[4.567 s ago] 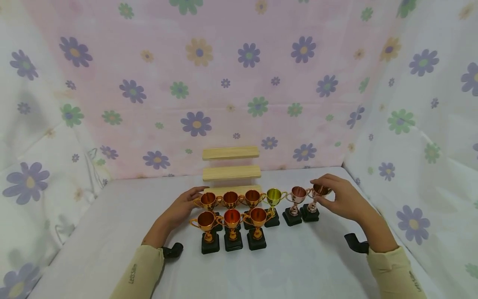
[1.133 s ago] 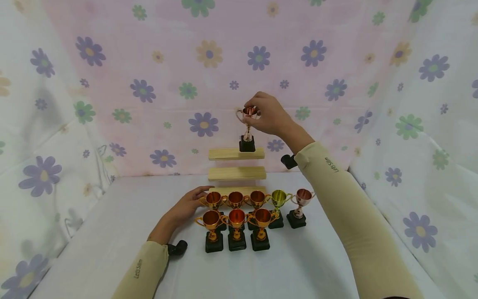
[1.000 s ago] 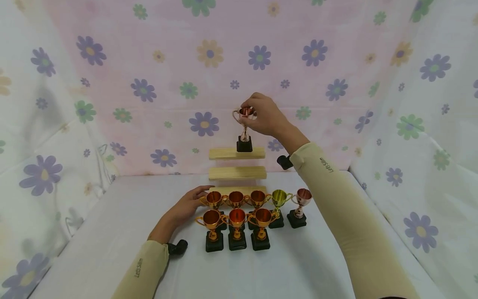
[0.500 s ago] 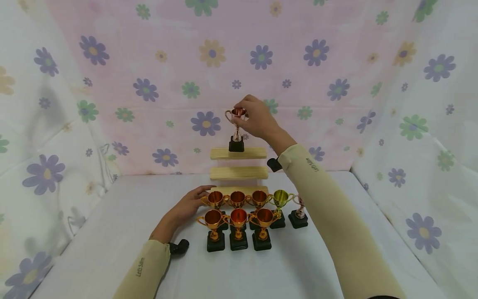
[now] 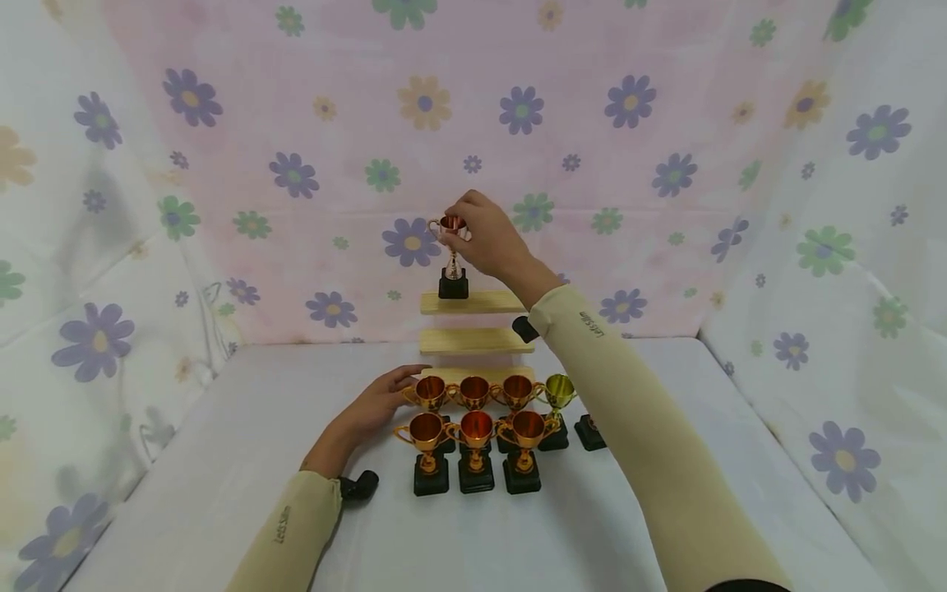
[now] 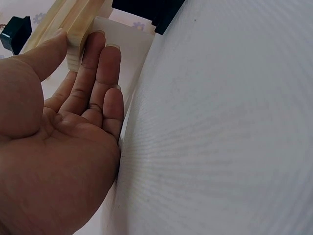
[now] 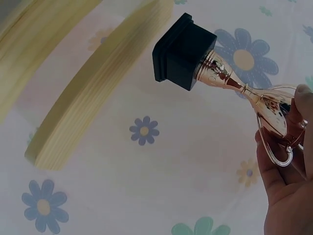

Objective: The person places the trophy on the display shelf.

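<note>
In the head view, my right hand pinches a small rose-copper trophy by its cup. The trophy is upright, its black square base overlapping the left part of the top wooden board. Seen from the right wrist, the trophy's base is close by the end of that board, with thumb and fingers at the cup and handle. My left hand is low at the left end of the bottom board. In the left wrist view, thumb and fingers grip that board's end from both sides.
Three orange-gold trophies stand in front of the shelf, with three more behind them. A yellow-gold trophy is to their right. Beyond it, another trophy's black base shows beside my right sleeve. The middle board lies between the other two.
My right hand has taken the rightmost rose-copper trophy off the table, raised it to the top board and moved it leftward there. My left hand has stayed at the bottom board.
</note>
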The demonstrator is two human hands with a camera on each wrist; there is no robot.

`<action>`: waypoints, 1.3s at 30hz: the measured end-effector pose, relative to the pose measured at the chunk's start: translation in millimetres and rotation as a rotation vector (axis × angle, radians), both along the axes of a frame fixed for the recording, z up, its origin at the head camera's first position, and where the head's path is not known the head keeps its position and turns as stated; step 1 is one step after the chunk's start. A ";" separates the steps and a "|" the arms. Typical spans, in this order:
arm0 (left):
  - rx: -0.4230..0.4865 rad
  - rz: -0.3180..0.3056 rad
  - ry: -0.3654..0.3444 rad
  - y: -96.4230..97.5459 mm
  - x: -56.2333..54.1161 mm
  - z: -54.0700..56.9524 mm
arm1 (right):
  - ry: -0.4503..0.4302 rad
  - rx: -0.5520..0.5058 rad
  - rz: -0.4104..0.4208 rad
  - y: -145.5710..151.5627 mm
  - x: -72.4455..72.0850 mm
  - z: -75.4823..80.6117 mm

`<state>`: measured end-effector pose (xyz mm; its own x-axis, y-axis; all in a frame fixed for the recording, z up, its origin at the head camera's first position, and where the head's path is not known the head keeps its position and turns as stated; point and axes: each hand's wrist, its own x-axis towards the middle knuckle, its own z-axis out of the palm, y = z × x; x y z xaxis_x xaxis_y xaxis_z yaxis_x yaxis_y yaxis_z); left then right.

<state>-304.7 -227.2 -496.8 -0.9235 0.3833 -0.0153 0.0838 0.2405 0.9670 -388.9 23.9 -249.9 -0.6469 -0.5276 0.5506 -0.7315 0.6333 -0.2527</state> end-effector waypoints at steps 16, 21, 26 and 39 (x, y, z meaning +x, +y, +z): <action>-0.012 0.022 -0.023 3.5 -1.2 4.2 | -0.006 0.027 -0.019 -18.9 -9.5 -12.8; -0.009 0.042 -0.045 4.3 -0.7 5.5 | -0.001 0.046 -0.037 -20.6 -12.3 -16.8; 0.004 0.025 -0.036 3.3 -0.9 4.2 | -0.013 0.042 -0.042 -22.5 -13.4 -19.7; 0.062 -0.003 -0.037 3.2 2.5 5.8 | -0.019 0.037 -0.041 -26.2 -14.5 -22.9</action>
<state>-302.2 -224.0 -491.0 -0.9214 0.3878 -0.0260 0.0480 0.1799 0.9825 -403.4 -2.3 -272.8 -0.6786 -0.5204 0.5184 -0.7000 0.6720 -0.2417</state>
